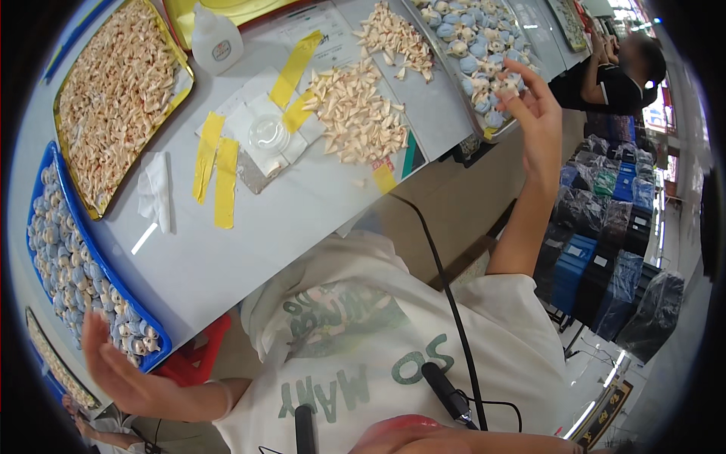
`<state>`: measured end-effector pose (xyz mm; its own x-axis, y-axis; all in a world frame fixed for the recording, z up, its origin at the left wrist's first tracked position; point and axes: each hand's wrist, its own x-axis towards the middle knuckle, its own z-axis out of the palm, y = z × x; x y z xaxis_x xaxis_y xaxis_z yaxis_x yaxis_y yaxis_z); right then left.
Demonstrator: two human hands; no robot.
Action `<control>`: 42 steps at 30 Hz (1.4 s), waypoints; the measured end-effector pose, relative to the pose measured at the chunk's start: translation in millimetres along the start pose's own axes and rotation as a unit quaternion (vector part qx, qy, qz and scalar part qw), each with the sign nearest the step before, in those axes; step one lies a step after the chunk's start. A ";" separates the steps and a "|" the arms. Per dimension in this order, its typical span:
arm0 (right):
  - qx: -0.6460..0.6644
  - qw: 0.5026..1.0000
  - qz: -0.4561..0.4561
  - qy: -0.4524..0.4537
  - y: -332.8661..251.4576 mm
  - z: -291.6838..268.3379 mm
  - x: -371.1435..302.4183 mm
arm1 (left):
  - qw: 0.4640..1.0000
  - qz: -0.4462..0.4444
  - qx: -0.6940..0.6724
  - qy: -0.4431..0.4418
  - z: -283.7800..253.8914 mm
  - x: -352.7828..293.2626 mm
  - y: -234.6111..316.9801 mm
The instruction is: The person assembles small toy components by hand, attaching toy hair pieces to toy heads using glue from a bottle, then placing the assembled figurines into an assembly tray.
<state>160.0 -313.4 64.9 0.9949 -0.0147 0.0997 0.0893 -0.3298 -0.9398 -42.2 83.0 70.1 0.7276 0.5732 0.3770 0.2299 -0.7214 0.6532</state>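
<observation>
On the left, my left hand [125, 378] is raised beside the near end of a blue tray [106, 265]. Its fingers are stretched out and slightly blurred, with nothing visible in them. Small blue-and-cream figure-like pieces [72, 257] fill that tray. At the upper right, my right hand [535, 110] hovers over the near end of a metal tray [454, 83] of similar pieces [473, 49]. Thumb and index finger are apart in a curve; a small cream piece near the thumb tip seems to lie in the tray. Loose cream pointed pieces [359, 117] lie heaped on the table.
A yellow-edged tray [113, 98] of cream pieces stands at the far left, near a white squeeze bottle [217, 41]. A small clear round dish [268, 134] sits among yellow tape strips [224, 181]. A white cloth [155, 193] lies nearby. A black cable [446, 287] hangs before me. Another person [620, 79] sits at right.
</observation>
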 end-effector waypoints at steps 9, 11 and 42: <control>-0.411 0.899 -0.150 -0.038 15.7 17.7 17.3 | 0.956 -0.220 0.181 -0.070 -77.5 -4.7 -65.8; -0.470 0.861 -0.193 -0.017 17.2 16.8 19.2 | 0.936 -0.251 0.215 -0.121 -80.6 -8.8 -64.0; -0.395 0.860 -0.301 -0.120 6.1 83.7 -16.8 | 0.941 -0.205 0.266 0.048 -41.0 1.6 -87.3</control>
<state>147.8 -236.2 30.2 0.7694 0.5463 0.3309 0.6254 -0.7495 -0.2170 -87.6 162.9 40.6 0.4520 0.8593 0.2396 0.7875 -0.5105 0.3452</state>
